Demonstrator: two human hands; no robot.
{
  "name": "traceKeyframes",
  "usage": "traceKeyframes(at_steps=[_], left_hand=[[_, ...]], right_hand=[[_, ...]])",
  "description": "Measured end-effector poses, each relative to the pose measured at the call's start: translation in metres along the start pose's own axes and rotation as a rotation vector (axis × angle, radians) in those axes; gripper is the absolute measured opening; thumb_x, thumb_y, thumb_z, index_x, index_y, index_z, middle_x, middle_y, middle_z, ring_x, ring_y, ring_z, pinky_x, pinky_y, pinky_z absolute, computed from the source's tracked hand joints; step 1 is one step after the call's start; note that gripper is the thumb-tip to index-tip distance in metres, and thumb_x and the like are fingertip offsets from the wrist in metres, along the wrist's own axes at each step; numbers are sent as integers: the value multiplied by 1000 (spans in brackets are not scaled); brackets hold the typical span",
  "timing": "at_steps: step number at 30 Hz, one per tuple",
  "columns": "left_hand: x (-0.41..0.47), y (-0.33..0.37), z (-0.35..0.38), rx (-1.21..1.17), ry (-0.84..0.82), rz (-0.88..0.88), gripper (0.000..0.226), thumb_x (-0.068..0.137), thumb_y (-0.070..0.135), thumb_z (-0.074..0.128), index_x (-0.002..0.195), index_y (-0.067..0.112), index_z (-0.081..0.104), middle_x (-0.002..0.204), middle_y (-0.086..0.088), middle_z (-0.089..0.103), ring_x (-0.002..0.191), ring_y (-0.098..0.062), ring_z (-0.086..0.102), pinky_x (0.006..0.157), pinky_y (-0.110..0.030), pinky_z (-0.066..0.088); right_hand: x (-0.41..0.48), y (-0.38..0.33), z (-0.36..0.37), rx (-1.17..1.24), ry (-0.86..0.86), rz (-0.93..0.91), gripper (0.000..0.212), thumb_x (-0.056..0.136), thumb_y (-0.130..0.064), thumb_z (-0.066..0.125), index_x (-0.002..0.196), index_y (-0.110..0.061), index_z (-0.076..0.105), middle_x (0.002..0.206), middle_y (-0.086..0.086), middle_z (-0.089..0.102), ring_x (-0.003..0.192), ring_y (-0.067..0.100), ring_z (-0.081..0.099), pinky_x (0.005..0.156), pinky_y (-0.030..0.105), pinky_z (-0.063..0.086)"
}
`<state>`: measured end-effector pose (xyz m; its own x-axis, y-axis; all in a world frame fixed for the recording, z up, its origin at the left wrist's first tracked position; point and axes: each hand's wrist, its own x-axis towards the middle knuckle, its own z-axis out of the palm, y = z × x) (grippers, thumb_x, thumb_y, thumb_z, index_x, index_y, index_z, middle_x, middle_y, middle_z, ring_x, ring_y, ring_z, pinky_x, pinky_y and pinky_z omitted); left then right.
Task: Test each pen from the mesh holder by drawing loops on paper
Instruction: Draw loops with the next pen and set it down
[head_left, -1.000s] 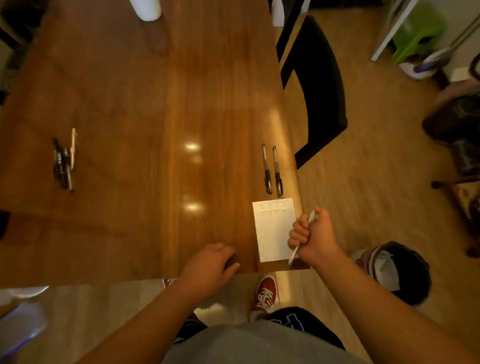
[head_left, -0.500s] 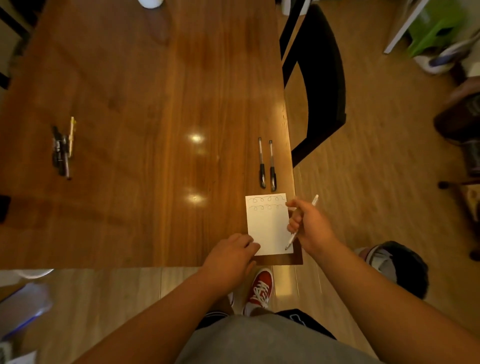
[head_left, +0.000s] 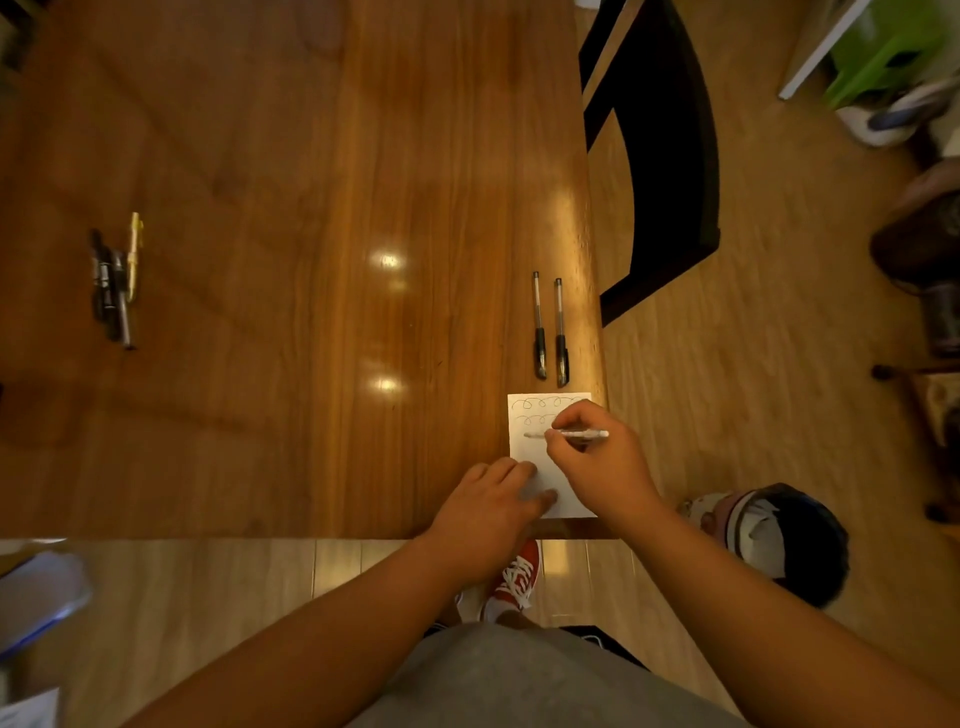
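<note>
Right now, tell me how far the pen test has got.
Done: two loop rows on the paper, and two pens laid above it, likely tested. In hand: the right hand holds a third pen under those rows; the left hand rests on the paper. Left: probably the pen bunch far left on the table.

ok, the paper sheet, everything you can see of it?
The paper sheet is small, white and rectangular, lying flat at the near right corner of the wooden table. Two rows of drawn loops run along its far end. The left hand rests its fingers on the near left part. The right hand holds a white pen over the middle, covering its right side.
</note>
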<state>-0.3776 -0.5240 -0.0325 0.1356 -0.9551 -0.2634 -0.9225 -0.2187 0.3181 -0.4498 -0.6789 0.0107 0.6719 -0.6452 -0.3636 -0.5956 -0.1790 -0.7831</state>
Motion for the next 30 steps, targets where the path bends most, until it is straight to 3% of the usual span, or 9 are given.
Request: traceKeyframes(at_steps=[3,6,9,14,22,30], left_hand=[[1,0,-2,-2,3,7,48,95,36,54,140,28,40,148,-11,35,137,-32,29,109,-47,28],[2,1,-1,-39,-12,8,48,96,33,53,142,26,40,155,-9,26,143,-30,18,114,-45,20],[4,2,-3,-72,-47,25,50,97,30,54,144,24,38,159,-7,17,147,-28,10,116,-44,20],[4,2,-6,-66,-46,39,50,97,29,54,143,22,37,159,-8,16,146,-27,10,115,-43,22],[5,2,-5,-56,-34,42,52,95,31,56,143,24,36,157,-10,21,145,-30,15,114,-43,23],[5,4,-4,-28,-27,36,55,94,30,57,145,24,35,157,-12,19,145,-32,13,114,-45,20]], right_hand=[[2,-3,3,0,-30,0,18,88,-21,68,80,-31,56,89,-18,60,87,1,56,64,16,47],[4,-4,4,-14,-51,1,13,89,-21,68,85,-29,58,94,-12,62,92,5,57,63,12,43],[4,-4,6,-37,-73,-9,13,90,-23,68,85,-31,59,87,-16,62,86,3,59,62,12,41],[7,-1,9,-44,-83,-2,10,90,-24,67,87,-30,59,86,-17,62,88,5,60,62,13,43],[11,1,9,-48,-38,13,13,91,-23,66,87,-30,56,107,-6,64,105,13,55,63,12,43],[5,3,1,-80,11,10,21,90,-22,66,78,-33,55,81,-20,60,75,-5,58,57,10,41]])
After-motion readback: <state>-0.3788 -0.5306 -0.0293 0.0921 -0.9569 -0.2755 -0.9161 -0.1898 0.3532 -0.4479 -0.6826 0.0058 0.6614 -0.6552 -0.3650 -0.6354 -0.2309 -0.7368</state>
